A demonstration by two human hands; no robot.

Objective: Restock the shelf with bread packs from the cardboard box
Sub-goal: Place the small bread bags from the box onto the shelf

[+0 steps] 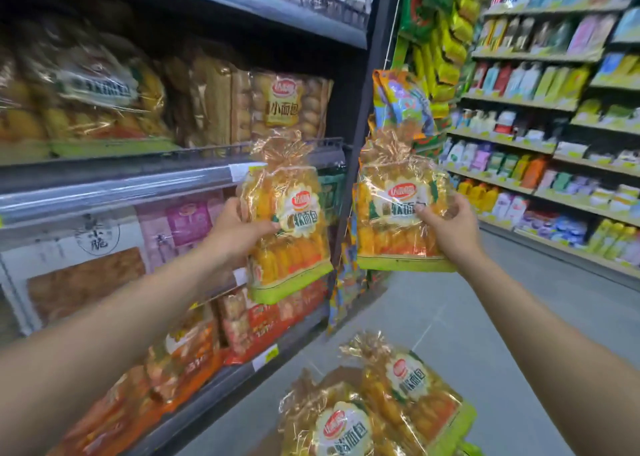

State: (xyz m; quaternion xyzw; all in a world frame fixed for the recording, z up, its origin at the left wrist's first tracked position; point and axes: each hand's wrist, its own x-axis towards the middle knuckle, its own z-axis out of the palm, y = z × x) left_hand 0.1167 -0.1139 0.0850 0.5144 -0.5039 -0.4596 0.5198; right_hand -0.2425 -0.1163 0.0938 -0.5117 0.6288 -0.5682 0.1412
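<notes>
Left hand grips left pack by its side, upright, just in front of shelf edge. Right hand grips right pack, raised alongside, packs apart. Spare packs lie below.

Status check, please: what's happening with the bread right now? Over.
Left hand grips left bread pack, right hand grips right bread pack. Spare packs lie below. Nothing seen blocking the shelf.

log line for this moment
left hand grips left bread pack | right hand grips right bread pack | both raised before shelf | spare bread packs below
</notes>
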